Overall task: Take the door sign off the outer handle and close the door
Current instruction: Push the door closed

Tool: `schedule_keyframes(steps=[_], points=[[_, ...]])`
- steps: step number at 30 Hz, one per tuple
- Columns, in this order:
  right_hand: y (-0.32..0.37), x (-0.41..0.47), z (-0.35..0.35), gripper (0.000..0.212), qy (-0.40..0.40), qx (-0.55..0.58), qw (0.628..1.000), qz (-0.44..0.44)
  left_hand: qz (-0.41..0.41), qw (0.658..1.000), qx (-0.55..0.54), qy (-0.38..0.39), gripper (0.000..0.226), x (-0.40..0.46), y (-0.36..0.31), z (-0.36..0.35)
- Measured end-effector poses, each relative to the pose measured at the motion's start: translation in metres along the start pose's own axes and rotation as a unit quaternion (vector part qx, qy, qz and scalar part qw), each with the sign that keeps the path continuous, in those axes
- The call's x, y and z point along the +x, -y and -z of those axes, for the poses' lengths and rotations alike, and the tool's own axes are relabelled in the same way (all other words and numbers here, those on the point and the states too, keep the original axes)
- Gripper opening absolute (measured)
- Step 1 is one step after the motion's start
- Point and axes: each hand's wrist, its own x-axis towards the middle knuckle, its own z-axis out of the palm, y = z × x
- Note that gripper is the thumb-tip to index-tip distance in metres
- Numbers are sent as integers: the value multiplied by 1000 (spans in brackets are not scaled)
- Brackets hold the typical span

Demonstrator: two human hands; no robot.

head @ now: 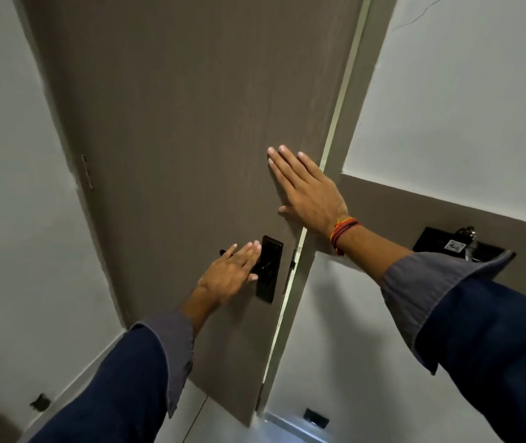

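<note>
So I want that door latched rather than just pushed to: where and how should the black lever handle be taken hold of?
Grip the lever handle along its horizontal bar, left of the black lock plate. Come from the front with the left hand, which already hovers flat over it, and wrap the fingers over the top. The free tip points away from the door edge, so the outer end probably gives the most leverage.

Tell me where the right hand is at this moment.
In the head view, the right hand lies flat and open on the door, near its right edge, above the black lock plate.
</note>
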Motion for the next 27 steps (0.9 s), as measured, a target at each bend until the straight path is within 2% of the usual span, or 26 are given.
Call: schedule_keyframes(steps=[12,18,23,27], points=[[-9,25,-56,109,28,-71,995,-59,-16,996,17,-90,62,72,12,-36],[-12,34,-73,109,34,-104,992,-70,-17,996,18,-81,62,96,12,-45],[-6,42,-84,91,38,-122,988,-82,-11,996,22,-86,62,111,13,-47],[-5,43,-84,87,55,-109,989,-89,-11,997,23,-69,63,112,13,-46]])
